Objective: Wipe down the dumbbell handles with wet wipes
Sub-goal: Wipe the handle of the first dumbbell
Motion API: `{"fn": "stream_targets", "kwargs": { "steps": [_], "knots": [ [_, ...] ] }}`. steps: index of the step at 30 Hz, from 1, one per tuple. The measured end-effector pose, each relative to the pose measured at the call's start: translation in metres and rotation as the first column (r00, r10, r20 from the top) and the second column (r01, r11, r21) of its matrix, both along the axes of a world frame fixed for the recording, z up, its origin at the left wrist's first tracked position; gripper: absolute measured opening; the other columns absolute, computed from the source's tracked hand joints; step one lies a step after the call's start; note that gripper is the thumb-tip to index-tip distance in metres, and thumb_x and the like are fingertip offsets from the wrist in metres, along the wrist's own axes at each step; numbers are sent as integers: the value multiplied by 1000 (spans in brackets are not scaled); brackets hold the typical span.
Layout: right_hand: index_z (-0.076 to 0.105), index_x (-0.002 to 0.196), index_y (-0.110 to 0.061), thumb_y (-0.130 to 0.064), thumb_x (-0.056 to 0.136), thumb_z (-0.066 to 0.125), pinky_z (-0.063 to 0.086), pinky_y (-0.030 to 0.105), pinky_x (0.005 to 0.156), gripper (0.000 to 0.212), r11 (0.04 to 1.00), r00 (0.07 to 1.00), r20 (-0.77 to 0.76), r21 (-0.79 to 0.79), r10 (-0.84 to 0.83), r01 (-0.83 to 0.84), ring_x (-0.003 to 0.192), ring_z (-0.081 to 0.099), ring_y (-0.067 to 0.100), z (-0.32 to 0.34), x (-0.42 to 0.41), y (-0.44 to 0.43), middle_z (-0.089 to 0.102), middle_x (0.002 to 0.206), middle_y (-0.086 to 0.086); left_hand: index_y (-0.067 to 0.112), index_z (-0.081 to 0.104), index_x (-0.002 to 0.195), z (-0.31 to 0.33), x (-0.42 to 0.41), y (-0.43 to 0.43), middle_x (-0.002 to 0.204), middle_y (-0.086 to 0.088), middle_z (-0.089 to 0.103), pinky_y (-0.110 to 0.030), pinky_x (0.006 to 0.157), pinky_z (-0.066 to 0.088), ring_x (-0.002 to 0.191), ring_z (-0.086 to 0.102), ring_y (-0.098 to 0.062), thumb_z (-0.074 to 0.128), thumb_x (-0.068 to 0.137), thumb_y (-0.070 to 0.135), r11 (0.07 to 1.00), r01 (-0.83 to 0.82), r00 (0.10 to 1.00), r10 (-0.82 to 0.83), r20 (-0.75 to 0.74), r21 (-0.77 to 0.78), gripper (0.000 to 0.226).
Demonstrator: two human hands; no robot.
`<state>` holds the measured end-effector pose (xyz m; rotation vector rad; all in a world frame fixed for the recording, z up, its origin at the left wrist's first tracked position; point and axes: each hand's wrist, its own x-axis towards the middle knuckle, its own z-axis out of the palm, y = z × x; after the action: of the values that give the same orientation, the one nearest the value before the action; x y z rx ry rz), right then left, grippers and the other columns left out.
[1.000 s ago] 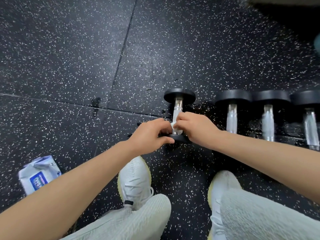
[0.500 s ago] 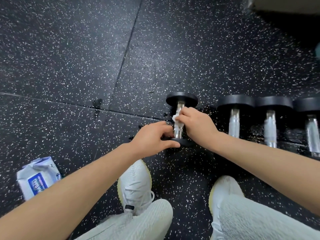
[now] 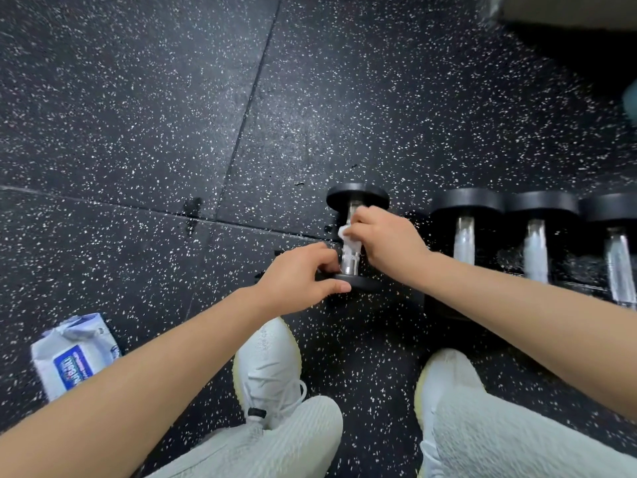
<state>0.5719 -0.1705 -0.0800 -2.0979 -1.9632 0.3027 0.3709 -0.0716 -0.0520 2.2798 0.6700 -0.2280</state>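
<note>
Two hands, both engaged on one item.

- Right hand (image 3: 387, 244): fingers curled round a white wet wipe (image 3: 347, 240), holding it against the far half of the chrome handle (image 3: 350, 263).
- Left hand (image 3: 296, 277): pinches the small dumbbell (image 3: 356, 198) by its near end plate (image 3: 365, 282), thumb in front and fingers behind, steadying it.
- Small dumbbell: lies on the speckled rubber floor (image 3: 138, 115), handle pointing away from the person.
- Three larger dumbbells in a row to the right of the small dumbbell: nearest (image 3: 463, 236), middle (image 3: 536, 250), farthest (image 3: 620, 263). The heads sit close side by side. No wipe is on any of the handles.
- One wipes pack (image 3: 74, 357): on the floor, well to the left of the small dumbbell and nearer the person.
- Two pale shoes (image 3: 269, 360): on the person's side of the small dumbbell.

Progress, as judged: one handle is being wiped, with its near stretch bare below the wipe. Whether the three handles to the right are already cleaned or waiting cannot be told, because they show pale and blurred. The pack is within reach for a fresh wipe.
</note>
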Motion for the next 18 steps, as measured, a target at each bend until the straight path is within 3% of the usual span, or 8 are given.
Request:
{"fn": "stream_targets", "kwargs": {
  "steps": [5, 10, 12, 15, 18],
  "knots": [
    [72, 101, -18, -15, 91, 67, 48, 35, 50, 11, 983, 983, 51, 63, -177, 174, 86, 52, 20, -4, -7, 18, 56, 98, -3, 23, 63, 93, -1, -1, -2, 94, 11, 56, -35, 74, 49, 76, 53, -4, 75, 87, 56, 1000, 3, 1000, -3, 23, 1, 35],
    [71, 105, -19, 1, 77, 65, 47, 33, 52, 34, 999, 999, -31, 28, 45, -44, 88, 55, 20, 2, -18, -23, 58, 99, -3, 22, 61, 91, -2, -2, -2, 94, 11, 56, -36, 72, 48, 76, 53, -7, 74, 88, 56, 1000, 1, 1000, -1, 18, 13, 36],
    [72, 104, -18, 2, 75, 65, 45, 31, 51, 36, 997, 997, 16, 21, 79, -80, 87, 56, 21, 3, -8, -16, 59, 100, -2, 23, 61, 92, -2, -2, -2, 95, 11, 56, -36, 72, 48, 77, 54, -8, 73, 88, 58, 1000, 7, 1000, -7, 18, 18, 37],
    [72, 103, -15, -8, 86, 69, 41, 30, 48, 19, 997, 993, 89, 31, -74, 72, 84, 55, 23, 3, 2, 12, 57, 97, 1, 25, 62, 93, -1, -2, -2, 95, 12, 57, -32, 70, 45, 76, 53, -2, 74, 87, 57, 1000, 7, 1000, -8, 26, 16, 34],
    [69, 102, -15, -7, 85, 71, 35, 29, 46, 19, 982, 979, 81, 43, -189, 186, 80, 52, 22, -2, -5, 20, 53, 94, 1, 26, 63, 93, 0, -4, -2, 94, 13, 57, -31, 69, 43, 74, 51, 0, 74, 88, 54, 1000, -1, 1000, 1, 31, 5, 31]
  ]
}}
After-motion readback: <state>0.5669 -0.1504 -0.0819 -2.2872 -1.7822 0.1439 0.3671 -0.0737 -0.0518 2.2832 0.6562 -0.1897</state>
